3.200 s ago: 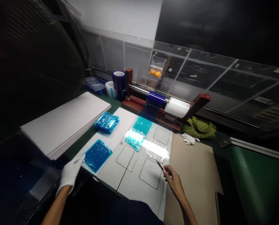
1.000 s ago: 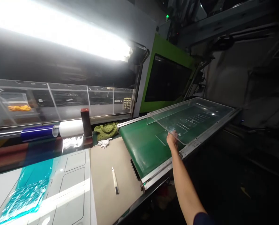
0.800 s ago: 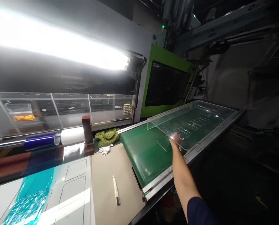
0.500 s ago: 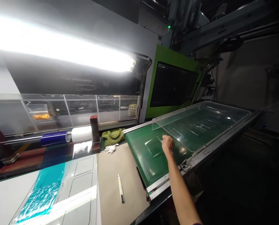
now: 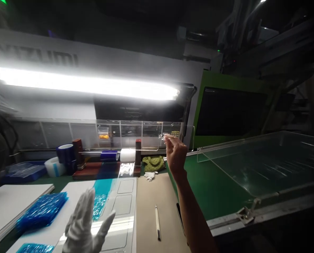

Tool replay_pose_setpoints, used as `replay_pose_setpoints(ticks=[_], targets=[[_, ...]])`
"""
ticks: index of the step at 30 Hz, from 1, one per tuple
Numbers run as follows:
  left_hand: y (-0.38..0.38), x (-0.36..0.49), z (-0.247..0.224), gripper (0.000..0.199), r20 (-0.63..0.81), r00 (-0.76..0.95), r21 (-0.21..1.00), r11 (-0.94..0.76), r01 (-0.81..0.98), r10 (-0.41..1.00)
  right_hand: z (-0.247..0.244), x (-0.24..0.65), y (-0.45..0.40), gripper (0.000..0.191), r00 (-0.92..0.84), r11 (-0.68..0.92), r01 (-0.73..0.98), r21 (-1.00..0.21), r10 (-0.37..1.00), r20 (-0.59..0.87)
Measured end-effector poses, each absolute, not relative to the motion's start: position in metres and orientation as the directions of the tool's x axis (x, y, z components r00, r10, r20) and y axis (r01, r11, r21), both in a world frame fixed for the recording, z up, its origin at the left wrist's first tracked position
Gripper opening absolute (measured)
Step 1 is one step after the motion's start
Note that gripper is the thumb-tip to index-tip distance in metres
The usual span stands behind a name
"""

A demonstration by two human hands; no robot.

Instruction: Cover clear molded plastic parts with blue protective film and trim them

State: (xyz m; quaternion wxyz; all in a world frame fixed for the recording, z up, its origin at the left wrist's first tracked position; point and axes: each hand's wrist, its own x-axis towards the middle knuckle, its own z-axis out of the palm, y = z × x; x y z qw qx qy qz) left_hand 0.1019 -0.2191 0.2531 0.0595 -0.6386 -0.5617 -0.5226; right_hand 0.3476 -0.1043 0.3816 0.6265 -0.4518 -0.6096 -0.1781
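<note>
Our left hand (image 5: pixel 84 225), in a white cotton glove, is raised with its fingers spread apart and holds nothing. It hangs over a white template board (image 5: pixel 122 207) marked with rounded rectangles, just beside a crinkled blue film pack (image 5: pixel 42 211) lying on a white sheet. A strip of teal film (image 5: pixel 100 200) lies on the template board, partly behind the glove.

Our bare right hand (image 5: pixel 175 154) is lifted in front of a clear acrylic panel (image 5: pixel 146 131), its fingers curled. We cannot tell whether they pinch anything.

To the right, a clear acrylic cover (image 5: pixel 265 158) rests over a green conveyor belt (image 5: pixel 215 189). On the tan desk mat (image 5: pixel 149 211) lies a utility knife (image 5: pixel 157 223), and beyond it sit white spare gloves (image 5: pixel 149 175), a green dotted bag (image 5: pixel 154 163), and blue (image 5: pixel 109 155) and white (image 5: pixel 127 155) film rolls on a rod.
</note>
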Motion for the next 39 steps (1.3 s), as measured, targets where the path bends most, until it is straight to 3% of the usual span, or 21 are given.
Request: replay_pose_setpoints(ticks=[3,7,11,16,31,39], targets=[[-0.216,0.098,0.300,0.075,0.837,-0.170,0.438,-0.449,0.778,0.521,0.413,0.337,-0.131,0.027,0.209,0.604,0.729,-0.322,0.251,0.945],[-0.238,0.110,0.358,0.068,0.785,-0.234,0.561,-0.498,0.662,0.573,0.428,0.330,-0.166,0.026,0.216,0.668,0.691,-0.275,0.172,0.961],[-0.267,0.128,0.386,0.053,0.721,-0.284,0.671,-0.534,0.515,0.632,0.427,0.329,-0.195,0.025,0.231,0.715,0.645,-0.271,0.156,0.960],[-0.300,0.149,0.391,0.045,0.648,-0.292,0.749,-0.522,0.408,0.703,0.420,0.331,-0.228,0.020,0.228,0.752,0.611,-0.247,0.132,0.965],[-0.345,0.168,0.382,0.043,0.616,-0.539,0.775,-0.564,0.284,0.575,0.410,0.324,-0.292,0.018,0.229,0.784,0.593,-0.182,0.053,0.972],[-0.357,0.172,0.381,0.044,0.635,-0.539,0.760,-0.574,0.305,0.554,0.415,0.322,-0.304,0.017,0.253,0.798,0.573,-0.186,0.044,0.967]])
